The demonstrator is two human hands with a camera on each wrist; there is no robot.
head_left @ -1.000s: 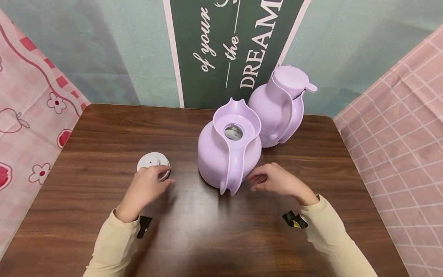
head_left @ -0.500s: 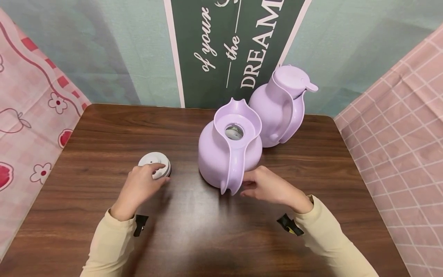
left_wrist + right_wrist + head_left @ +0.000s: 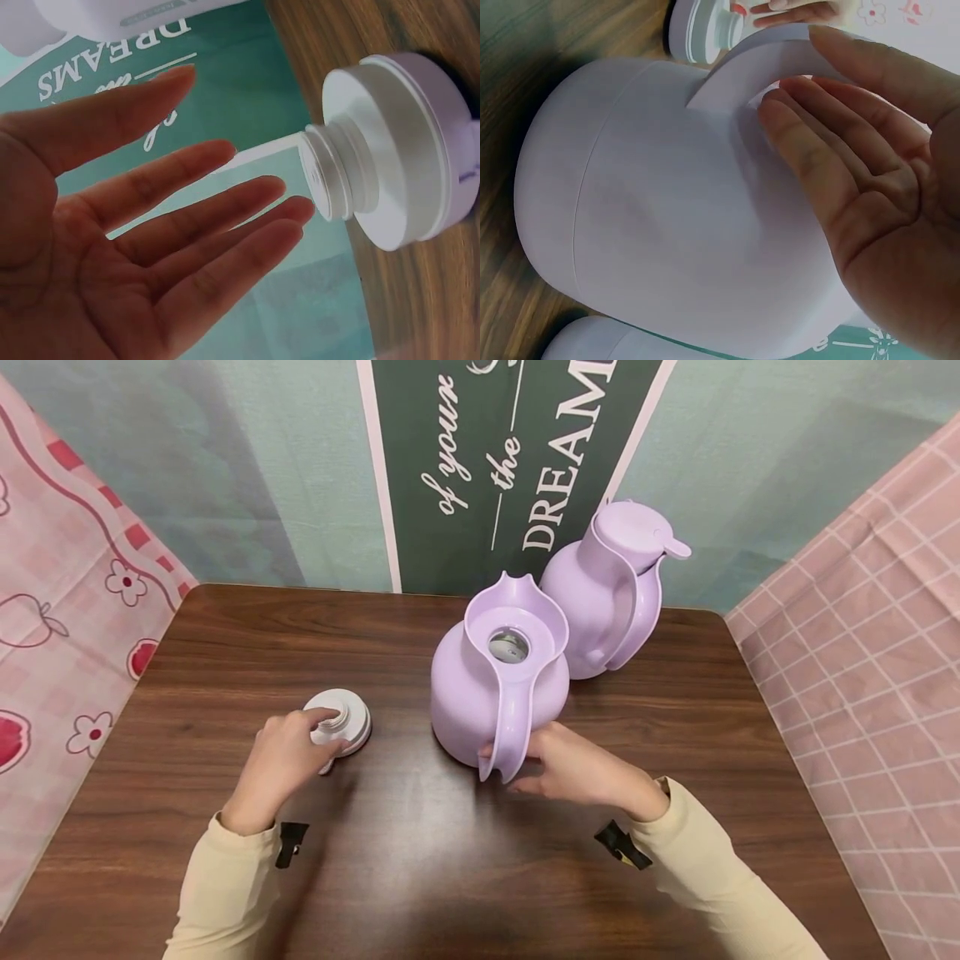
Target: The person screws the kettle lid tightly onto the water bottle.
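2 lilac jugs are seen on the wooden table (image 3: 435, 860). The near jug (image 3: 480, 702) is stood upright at centre, its mouth (image 3: 508, 645) uncovered; the far jug (image 3: 588, 597) is placed behind it to the right, lid on. A separate lid (image 3: 358, 727) is laid upside down on the left, threaded neck up, presumably so the screw part is kept off the table.

The left hand (image 3: 277, 760) is held loose at the lid, fingers spread, nothing grasped; contact can't be confirmed. The right hand (image 3: 573, 764) is set at the near jug's handle (image 3: 516, 718), which is turned to the near side, likely for easy reach. Its fingers are slipped through the loop, thumb outside; not clenched, no firm grasp shown. Whether the handle is touched by the thumb can't be told.

By the left wrist view, the lid's lilac top is shown facing the table and the straight fingers are exposed; in the head view they are partly hidden behind the hand's back. By the right wrist view, the fingers inside the loop and a body seam (image 3: 577, 195) are revealed, plus a white deer figure (image 3: 881, 345) on the banner. The mouth is shown only by the head view.
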